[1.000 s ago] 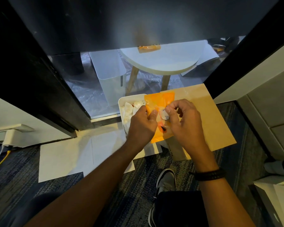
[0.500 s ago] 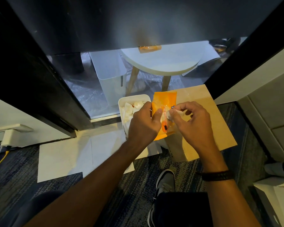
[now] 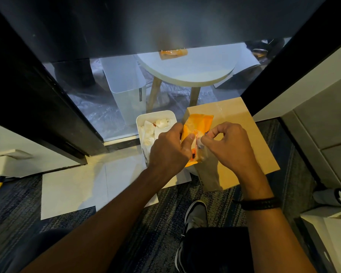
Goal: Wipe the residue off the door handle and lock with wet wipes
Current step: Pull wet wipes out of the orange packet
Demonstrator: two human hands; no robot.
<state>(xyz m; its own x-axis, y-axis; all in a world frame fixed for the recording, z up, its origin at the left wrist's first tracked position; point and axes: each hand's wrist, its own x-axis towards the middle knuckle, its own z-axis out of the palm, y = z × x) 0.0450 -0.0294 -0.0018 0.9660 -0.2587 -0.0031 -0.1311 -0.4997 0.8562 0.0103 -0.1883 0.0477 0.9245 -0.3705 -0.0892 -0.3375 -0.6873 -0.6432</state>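
An orange pack of wet wipes [image 3: 198, 125] is held upright over the floor in the middle of the view. My left hand [image 3: 168, 149] grips its left side, thumb on the front. My right hand [image 3: 227, 145] pinches a white wipe [image 3: 198, 141] at the pack's opening with thumb and forefinger. The dark door [image 3: 110, 22] fills the top of the view; its handle and lock are not in view.
A white bin [image 3: 144, 120] with several used crumpled wipes stands on the floor left of the pack. A brown cardboard box [image 3: 242, 154] lies under my right hand. White paper sheets [image 3: 73, 188] cover the carpet. A round stool [image 3: 187, 71] shows in the door's lower panel. My shoe [image 3: 195, 215] is below.
The pack has been tilted up from lying flat to nearly upright and lifted slightly. My right hand has shifted right while pinching at the opening, with a white wipe now showing.
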